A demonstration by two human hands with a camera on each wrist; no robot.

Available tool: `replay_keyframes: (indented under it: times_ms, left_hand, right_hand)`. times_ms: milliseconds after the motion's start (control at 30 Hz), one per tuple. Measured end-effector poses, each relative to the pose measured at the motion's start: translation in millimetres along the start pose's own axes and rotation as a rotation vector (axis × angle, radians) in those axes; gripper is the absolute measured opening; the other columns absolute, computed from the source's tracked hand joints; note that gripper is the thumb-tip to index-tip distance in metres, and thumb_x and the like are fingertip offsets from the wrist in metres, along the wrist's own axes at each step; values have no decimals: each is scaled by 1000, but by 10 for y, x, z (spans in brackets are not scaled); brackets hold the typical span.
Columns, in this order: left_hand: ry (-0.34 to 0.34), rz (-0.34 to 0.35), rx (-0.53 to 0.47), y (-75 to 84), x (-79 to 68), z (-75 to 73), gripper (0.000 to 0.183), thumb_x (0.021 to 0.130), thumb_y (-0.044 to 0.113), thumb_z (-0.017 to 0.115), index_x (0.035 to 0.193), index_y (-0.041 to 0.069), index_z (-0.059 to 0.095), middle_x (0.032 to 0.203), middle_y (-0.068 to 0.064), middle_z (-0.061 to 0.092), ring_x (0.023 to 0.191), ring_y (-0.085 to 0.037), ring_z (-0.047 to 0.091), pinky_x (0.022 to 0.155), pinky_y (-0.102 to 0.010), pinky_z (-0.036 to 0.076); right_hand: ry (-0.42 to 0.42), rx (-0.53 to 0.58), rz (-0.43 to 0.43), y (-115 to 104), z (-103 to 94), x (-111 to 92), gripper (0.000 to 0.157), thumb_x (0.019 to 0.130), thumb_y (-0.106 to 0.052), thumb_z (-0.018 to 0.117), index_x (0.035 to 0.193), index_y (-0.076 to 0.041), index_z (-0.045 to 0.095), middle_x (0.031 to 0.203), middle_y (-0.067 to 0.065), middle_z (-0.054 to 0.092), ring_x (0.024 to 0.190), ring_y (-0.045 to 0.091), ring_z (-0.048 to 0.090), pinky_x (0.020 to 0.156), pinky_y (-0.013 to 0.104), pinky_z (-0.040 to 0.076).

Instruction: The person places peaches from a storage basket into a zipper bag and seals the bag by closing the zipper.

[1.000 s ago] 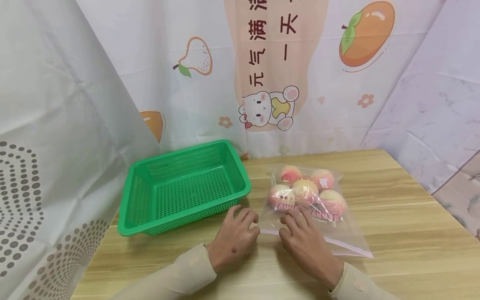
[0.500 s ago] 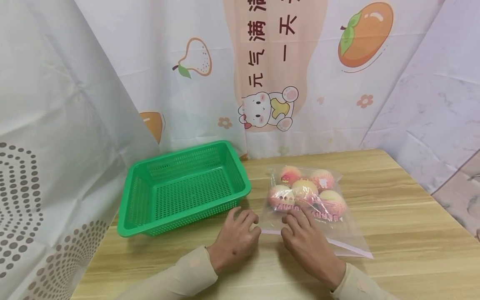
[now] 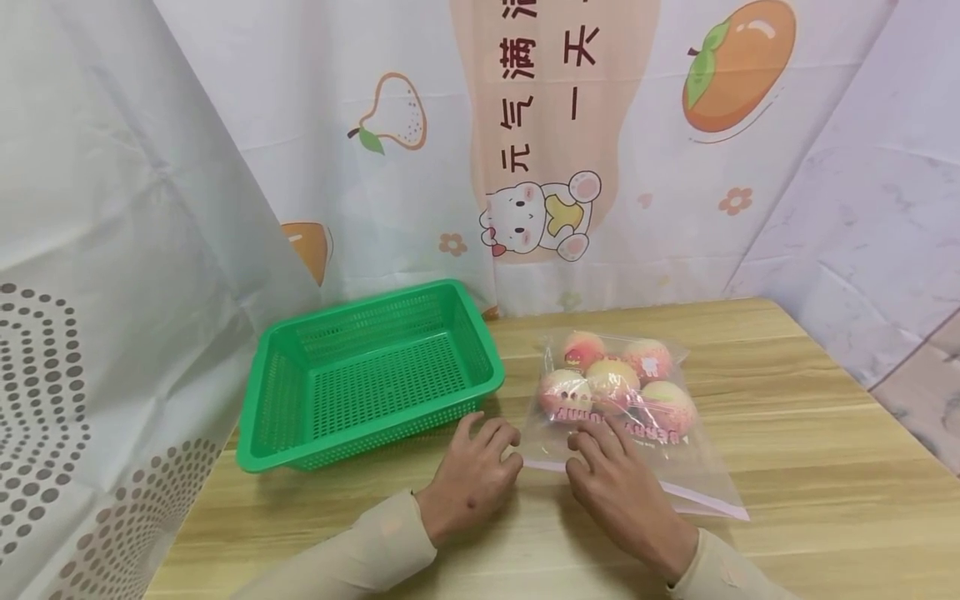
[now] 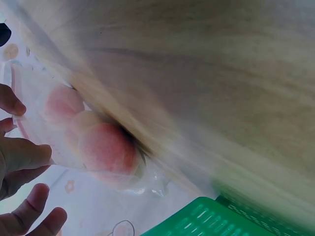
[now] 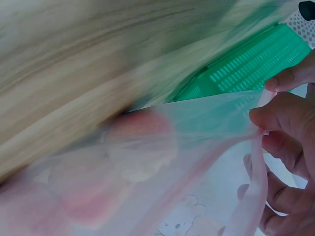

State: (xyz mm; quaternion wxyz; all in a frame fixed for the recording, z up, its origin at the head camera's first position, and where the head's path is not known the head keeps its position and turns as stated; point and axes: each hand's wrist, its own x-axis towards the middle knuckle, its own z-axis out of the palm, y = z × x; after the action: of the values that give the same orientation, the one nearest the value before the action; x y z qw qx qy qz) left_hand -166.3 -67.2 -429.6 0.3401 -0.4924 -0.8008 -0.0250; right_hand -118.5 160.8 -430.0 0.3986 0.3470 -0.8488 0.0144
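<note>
A clear zip bag [image 3: 693, 475] with pink lettering and a pale pink strip lies on the table, its mouth facing the person. Inside it are several peaches [image 3: 612, 385]. My left hand [image 3: 472, 475] is at the left corner of the mouth, with thumb and fingertips pinching the bag's edge. My right hand [image 3: 626, 492] lies over the bag's front, pinching the mouth farther along. Up close in the right wrist view, fingers [image 5: 283, 118] hold the pink strip, which parts into two edges. The left wrist view has the peaches [image 4: 106, 147] behind the thin film.
A green perforated plastic basket [image 3: 382, 392] stands left of the bag, close behind my left hand. The wooden table [image 3: 810, 467] meets a printed curtain [image 3: 427, 192] at the back and white cloth [image 3: 127, 208] at the left.
The right hand has slid slightly to the right along the bag's mouth, leaving a little more strip between the hands. Left hand, bag and basket stay in place; the head view shifts slightly.
</note>
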Motion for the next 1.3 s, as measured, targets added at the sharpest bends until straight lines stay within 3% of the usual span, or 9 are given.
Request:
replay_keyframes:
  times_ms: [533,967,1300]
  left_hand:
    - [21,2,-4,-15,-3,26,23,86,5,52,66,14,61,95,-1,61,95,-21,62,91,-51,51]
    - [-30,-10,-5,-17,0,-19,18,85,7,59,70,14,64,97,-2,61,98,-23,61,92,-53,50]
    - [-48,-9,-31,-20,-5,-12,22,89,8,55,70,14,63,98,-2,61,100,-23,60,93,-53,50]
  right_hand:
    - [7,-2,-1,67,-53,-88,37,96,-6,28,66,-7,50,93,10,59,97,35,58,100,52,44]
    - [26,1,2,131,-103,-171,39,100,-9,26,67,-7,48,93,10,59,95,35,57,94,55,45]
    - [32,-12,-1,168,-121,-212,36,97,-8,27,69,-6,49,92,11,59,95,35,57,95,56,44]
